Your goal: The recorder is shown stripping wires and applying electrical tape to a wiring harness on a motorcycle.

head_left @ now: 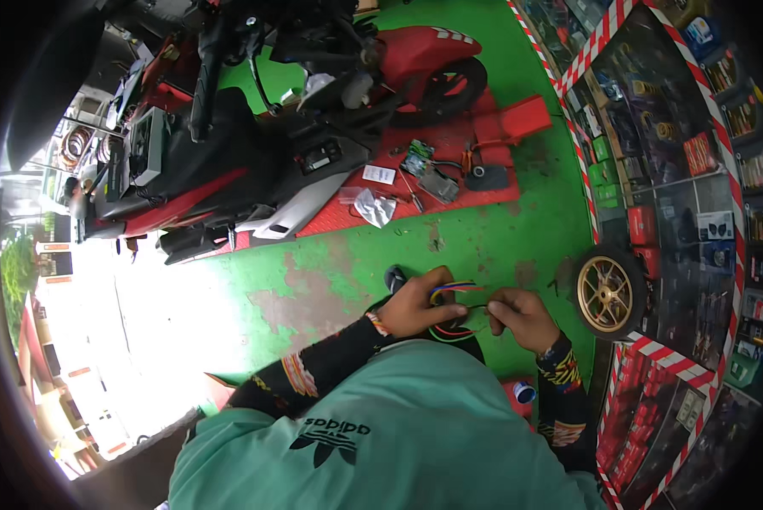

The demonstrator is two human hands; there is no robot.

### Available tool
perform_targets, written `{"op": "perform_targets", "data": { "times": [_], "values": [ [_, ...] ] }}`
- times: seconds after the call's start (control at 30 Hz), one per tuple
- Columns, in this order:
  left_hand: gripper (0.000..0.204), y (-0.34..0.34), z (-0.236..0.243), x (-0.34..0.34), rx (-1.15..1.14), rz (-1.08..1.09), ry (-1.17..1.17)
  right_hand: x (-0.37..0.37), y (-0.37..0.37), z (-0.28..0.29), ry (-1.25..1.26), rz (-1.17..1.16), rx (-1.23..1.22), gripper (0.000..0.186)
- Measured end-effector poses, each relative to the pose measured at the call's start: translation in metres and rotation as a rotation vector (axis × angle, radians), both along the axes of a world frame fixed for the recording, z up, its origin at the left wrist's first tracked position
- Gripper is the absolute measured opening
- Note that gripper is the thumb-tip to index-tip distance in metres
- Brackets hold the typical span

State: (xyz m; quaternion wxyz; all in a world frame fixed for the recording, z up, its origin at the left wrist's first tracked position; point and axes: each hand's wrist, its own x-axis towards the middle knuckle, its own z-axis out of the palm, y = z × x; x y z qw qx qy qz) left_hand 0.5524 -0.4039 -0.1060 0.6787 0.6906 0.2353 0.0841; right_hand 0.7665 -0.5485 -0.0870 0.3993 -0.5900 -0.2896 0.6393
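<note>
1. While the left hand [420, 308] grasped a bundle of multicoloured electrical wires [458, 287], the right hand [524, 320] pinched a thin dark wire [476, 306] between thumb and fingers.
2. The bundle sat at the left hand, the thin wire bridging toward the right, in front of the teal T-shirt [398, 408] and well apart from the black-and-red motorcycle [220, 127].
3. Yellow, blue and red strands fanned out beyond the left thumb, with others looping below; tugging the wrong one could have snarled them.
4. Too hard a pull from the right could have strained the thin wire or slipped it from the pinch.
5. A loosened left grip could have dropped the bundle onto the green floor [483, 238].
</note>
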Motion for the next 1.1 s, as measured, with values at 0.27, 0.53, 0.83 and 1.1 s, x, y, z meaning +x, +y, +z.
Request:
{"op": "perform_targets", "data": {
  "times": [0.27, 0.53, 0.83, 1.1],
  "values": [
    [0.039, 0.070, -0.043, -0.082, -0.255, 0.324, 0.132, -0.070, 0.114, -0.099, 0.359, 0.022, 0.088, 0.017],
    [0.030, 0.099, -0.109, -0.077, -0.407, 0.494, 0.078, -0.074, 0.164, -0.175, 0.663, 0.078, 0.050, 0.014],
    [0.025, 0.135, -0.265, -0.067, -0.303, 0.634, 0.116, -0.033, 0.230, -0.335, 0.583, 0.234, 0.113, 0.013],
    [0.020, 0.210, -0.441, -0.081, -0.094, 0.659, 0.197, -0.024, 0.319, -0.545, -0.030, -0.105, 0.139, 0.015]
  ]
}}
